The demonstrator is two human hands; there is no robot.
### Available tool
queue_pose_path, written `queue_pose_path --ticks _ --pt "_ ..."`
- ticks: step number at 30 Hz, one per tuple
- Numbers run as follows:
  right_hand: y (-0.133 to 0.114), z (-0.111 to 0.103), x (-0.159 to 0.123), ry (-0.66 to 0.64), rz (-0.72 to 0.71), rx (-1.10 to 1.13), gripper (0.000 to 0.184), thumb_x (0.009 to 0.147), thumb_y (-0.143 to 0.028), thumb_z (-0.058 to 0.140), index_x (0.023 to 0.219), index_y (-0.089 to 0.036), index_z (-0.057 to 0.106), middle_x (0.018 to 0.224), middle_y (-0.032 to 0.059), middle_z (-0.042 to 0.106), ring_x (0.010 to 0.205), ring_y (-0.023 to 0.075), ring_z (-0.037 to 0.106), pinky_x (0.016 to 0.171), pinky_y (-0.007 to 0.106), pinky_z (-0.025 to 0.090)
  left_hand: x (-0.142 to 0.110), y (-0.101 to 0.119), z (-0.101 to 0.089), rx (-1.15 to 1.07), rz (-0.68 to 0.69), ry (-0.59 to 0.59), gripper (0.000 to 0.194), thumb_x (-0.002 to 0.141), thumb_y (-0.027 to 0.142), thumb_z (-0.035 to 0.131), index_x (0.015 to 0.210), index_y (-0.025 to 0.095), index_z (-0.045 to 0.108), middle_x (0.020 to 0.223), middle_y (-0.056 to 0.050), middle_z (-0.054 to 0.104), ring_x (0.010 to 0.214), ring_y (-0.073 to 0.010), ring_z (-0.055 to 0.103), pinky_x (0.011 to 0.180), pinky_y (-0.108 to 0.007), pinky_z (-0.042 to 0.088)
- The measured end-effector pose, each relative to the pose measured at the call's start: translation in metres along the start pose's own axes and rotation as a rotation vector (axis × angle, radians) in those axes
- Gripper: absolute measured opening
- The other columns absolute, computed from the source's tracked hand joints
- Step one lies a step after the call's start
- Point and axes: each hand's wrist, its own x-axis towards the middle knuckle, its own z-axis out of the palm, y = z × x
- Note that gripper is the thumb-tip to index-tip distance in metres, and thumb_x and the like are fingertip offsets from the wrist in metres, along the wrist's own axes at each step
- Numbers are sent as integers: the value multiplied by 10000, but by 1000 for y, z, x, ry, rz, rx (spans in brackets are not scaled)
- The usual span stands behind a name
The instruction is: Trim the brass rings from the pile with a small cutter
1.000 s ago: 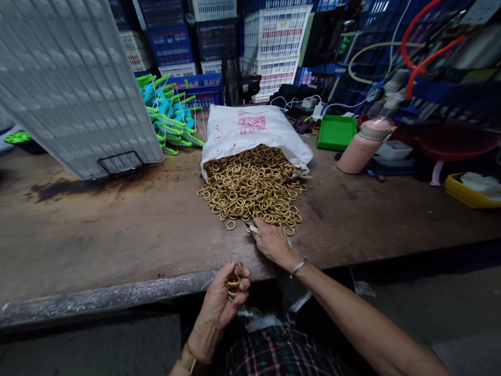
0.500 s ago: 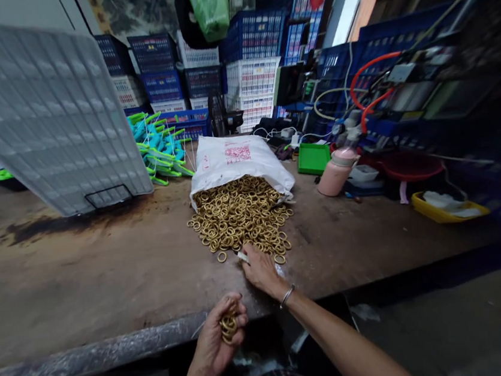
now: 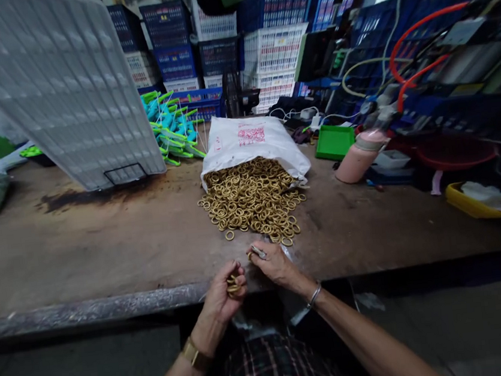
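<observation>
My left hand (image 3: pixel 226 290), at the table's front edge, is curled round several gold rings (image 3: pixel 233 286). To its right, a short distance away, my right hand (image 3: pixel 279 263) is closed in a pinch. A gold ring (image 3: pixel 250 255) shows at its fingertips, and a small pale, silvery piece (image 3: pixel 258 251) lies along the thumb; what this piece is I cannot make out. Just beyond both hands a heap of gold rings (image 3: pixel 251 197) spills from the open mouth of a white sack (image 3: pixel 249 143) with red print. One loose ring (image 3: pixel 230 235) lies in front of the heap.
A large translucent ribbed panel (image 3: pixel 86 98) stands on the table (image 3: pixel 103 247) at left. Behind it lie green and teal plastic pieces (image 3: pixel 173 127). To the right are a green tray (image 3: pixel 334 142), a pink bottle (image 3: pixel 361 156) and a yellow tray (image 3: pixel 469 202). Stacked crates (image 3: pixel 275 49) fill the back.
My right hand has drawn back from the heap, with a gold ring now at its fingertips. The left hand has come up closer to it, still round the rings. The view has tilted down.
</observation>
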Motion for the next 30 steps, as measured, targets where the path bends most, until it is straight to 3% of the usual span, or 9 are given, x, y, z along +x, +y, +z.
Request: queue_pose_path --ticks 6,11,14,20,25,30 --pt "-7 -9 -12 11 2 -109 119 724 -164 497 836 -186 530 671 -17 544 602 120 484 571 214 313 0 -11 4 342 152 -27 323 645 370 698 759 140 503 592 45 499 407 -22 410 337 -109 244" --pt "-13 -17 -20 -40 -79 -207 159 736 -150 511 890 -190 515 762 14 586 688 145 531 616 226 331 -2 -17 2 783 288 7 373 686 496 621 672 158 465 445 66 439 360 -38 358 354 -140 269" --pt "-14 -18 -22 -56 -61 -207 159 731 -134 513 880 -191 515 746 14 584 687 148 534 614 226 333 -5 -19 3 912 364 19 375 696 514 597 678 164 464 440 63 448 371 -53 378 372 -157 304" --pt "-10 -16 -23 -78 -31 -95 142 713 -114 502 834 -184 527 683 -13 555 618 118 498 583 212 318 -10 -21 8 960 365 10 381 703 510 580 844 161 517 438 78 434 359 -61 356 356 -162 297" --pt "-8 -19 -24 -151 42 73 27 695 -152 517 708 -158 539 606 -43 493 572 87 428 524 189 284 -9 -21 6 925 302 -11 355 705 492 587 749 146 519 452 62 442 368 -50 364 369 -154 302" --pt "-14 -20 -27 -228 158 309 144 735 -267 518 764 -150 597 590 -46 491 528 76 401 484 182 296 -9 -24 3 861 253 -9 362 703 502 585 687 156 479 446 63 427 355 -42 339 354 -147 272"
